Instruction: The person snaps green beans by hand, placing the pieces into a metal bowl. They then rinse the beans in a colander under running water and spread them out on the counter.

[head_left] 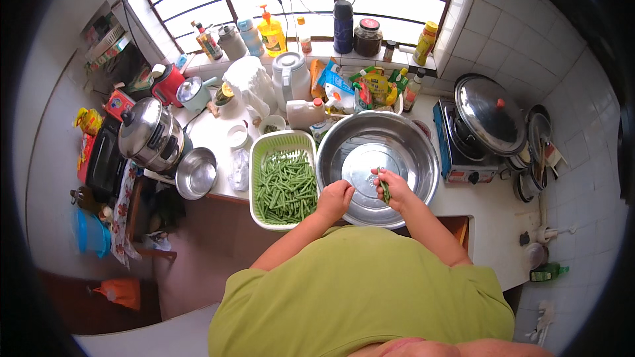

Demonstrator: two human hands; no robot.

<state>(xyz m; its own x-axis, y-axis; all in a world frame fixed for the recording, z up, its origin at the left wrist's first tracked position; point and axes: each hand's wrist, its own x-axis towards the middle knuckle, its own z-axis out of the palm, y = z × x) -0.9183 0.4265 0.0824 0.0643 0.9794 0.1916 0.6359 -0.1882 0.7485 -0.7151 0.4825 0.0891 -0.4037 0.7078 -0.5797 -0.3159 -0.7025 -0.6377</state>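
A large stainless steel basin (pixel 421 178) stands on the counter in front of me, with a little clear liquid or wet shine at its bottom. My right hand (pixel 394 189) is over the basin, closed around a few green bean pieces (pixel 384 187). Over the basin's left rim is my left hand (pixel 336 199), its fingers curled; whether something small is between them cannot be seen. Directly left of the basin, a green and white plastic basket (pixel 254 183) holds a heap of cut green beans (pixel 285 186).
A gas stove with a lidded wok (pixel 488 114) stands to the right. Behind the basin are seasoning packets (pixel 377 87), a plastic jug (pixel 305 113) and a white kettle (pixel 291 79). An empty steel pot (pixel 197 173) and a steamer (pixel 154 134) stand left.
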